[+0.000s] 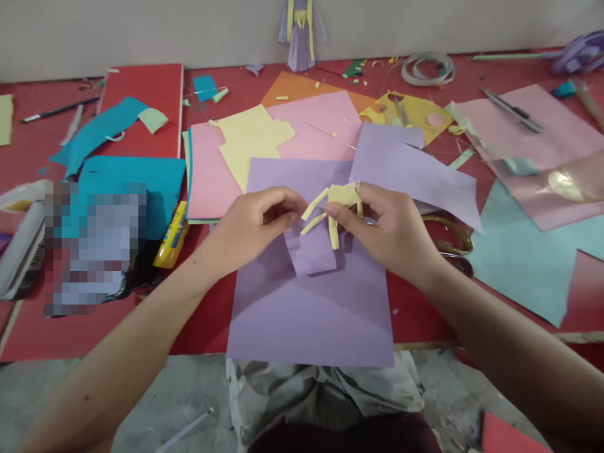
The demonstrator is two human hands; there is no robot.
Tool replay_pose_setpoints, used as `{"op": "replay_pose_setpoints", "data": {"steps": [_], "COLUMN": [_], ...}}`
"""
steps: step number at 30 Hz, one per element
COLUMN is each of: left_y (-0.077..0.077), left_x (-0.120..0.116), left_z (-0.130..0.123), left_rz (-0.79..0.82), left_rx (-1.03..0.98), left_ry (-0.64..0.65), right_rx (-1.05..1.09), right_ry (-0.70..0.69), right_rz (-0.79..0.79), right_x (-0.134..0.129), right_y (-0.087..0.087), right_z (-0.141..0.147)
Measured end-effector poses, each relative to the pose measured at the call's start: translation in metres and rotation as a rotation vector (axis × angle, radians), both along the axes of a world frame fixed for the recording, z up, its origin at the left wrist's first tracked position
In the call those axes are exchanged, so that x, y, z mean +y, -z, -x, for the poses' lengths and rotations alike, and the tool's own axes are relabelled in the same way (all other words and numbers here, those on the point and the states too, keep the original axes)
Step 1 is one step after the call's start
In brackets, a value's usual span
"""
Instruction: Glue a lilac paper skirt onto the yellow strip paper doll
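My right hand (384,220) pinches a pale yellow paper cutout (343,195) between thumb and fingers. Narrow folded strips hang from the cutout toward the left and downward. My left hand (264,217) is closed, thumb and forefinger meeting close to the strip ends; whatever lies between those fingertips is hidden. Below both hands is a small purple paper piece (314,255), resting over a large purple sheet (311,321) that reaches past the table's front edge.
A glue stick (170,236) lies left of my left forearm. Scissors (450,236) are partly covered beside my right hand. Farther right, a craft knife (514,110) rests on pink paper. A purple-and-yellow paper figure (301,38) stands against the wall. Coiled tape (428,68) lies behind.
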State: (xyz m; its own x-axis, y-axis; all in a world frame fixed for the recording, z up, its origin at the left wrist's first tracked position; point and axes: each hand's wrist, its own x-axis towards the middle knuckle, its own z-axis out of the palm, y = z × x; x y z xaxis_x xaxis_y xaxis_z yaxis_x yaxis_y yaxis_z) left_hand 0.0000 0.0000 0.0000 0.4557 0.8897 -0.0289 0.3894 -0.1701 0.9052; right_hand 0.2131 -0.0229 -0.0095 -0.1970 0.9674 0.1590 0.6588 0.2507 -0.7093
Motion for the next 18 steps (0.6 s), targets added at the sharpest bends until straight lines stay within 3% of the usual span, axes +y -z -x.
{"op": "replay_pose_setpoints", "data": {"steps": [6, 18], "left_y": [0.0, 0.016], "left_x": [-0.005, -0.018], "left_z": [-0.005, -0.016], "left_rz": [-0.047, 0.109], "left_rx": [-0.085, -0.374], "left_ry": [-0.037, -0.163], "right_rx": [0.033, 0.093], "right_ry": [0.026, 0.037], "right_rz": [0.046, -0.026], "right_x": [0.0, -0.002], "right_y": [0.0, 0.005], "right_z": [0.001, 0.004]}}
